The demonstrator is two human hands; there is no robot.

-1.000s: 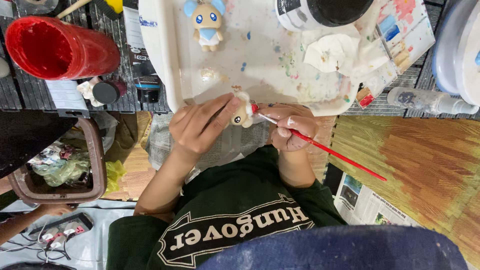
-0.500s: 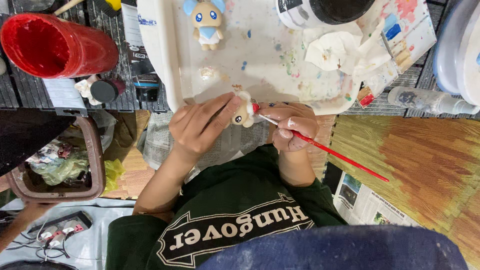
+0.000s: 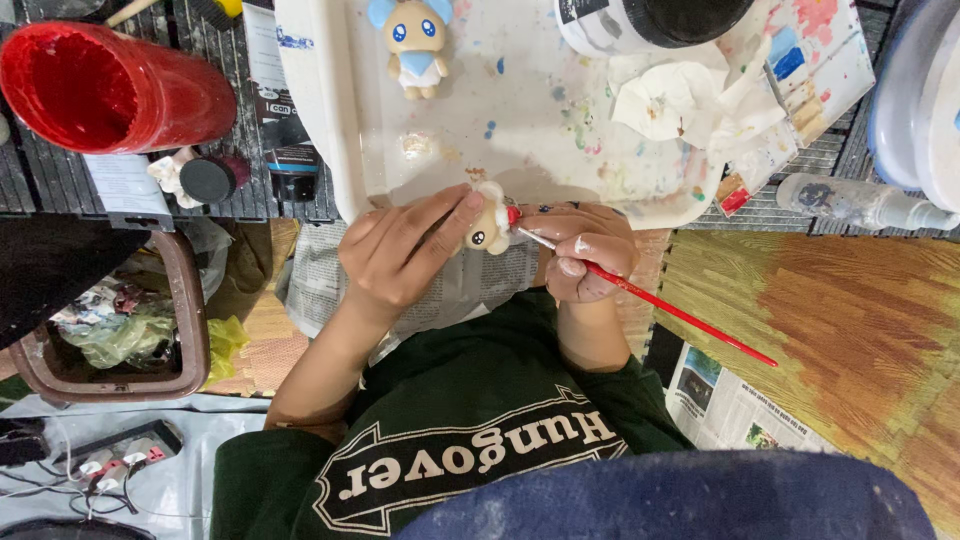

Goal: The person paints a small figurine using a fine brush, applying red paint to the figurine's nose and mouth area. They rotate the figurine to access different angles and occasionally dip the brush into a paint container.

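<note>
My left hand (image 3: 400,255) holds a small cream figurine (image 3: 488,228) with dark eyes by its side, at the near edge of a white paint-stained tray (image 3: 320,120). My right hand (image 3: 580,255) grips a thin red-handled brush (image 3: 680,318). The brush tip touches a red spot on the figurine's right side, and the handle slants down to the right. A finished figurine with blue ears (image 3: 410,40) stands at the far side of the tray.
A red cup (image 3: 110,90) lies on the slatted table at left, near a black paint tube (image 3: 290,150). A large paint jar (image 3: 640,25), crumpled tissue (image 3: 670,100) and a plastic bottle (image 3: 850,200) sit at right. A brown bin (image 3: 190,320) stands below left; newspaper (image 3: 730,400) lies on the floor.
</note>
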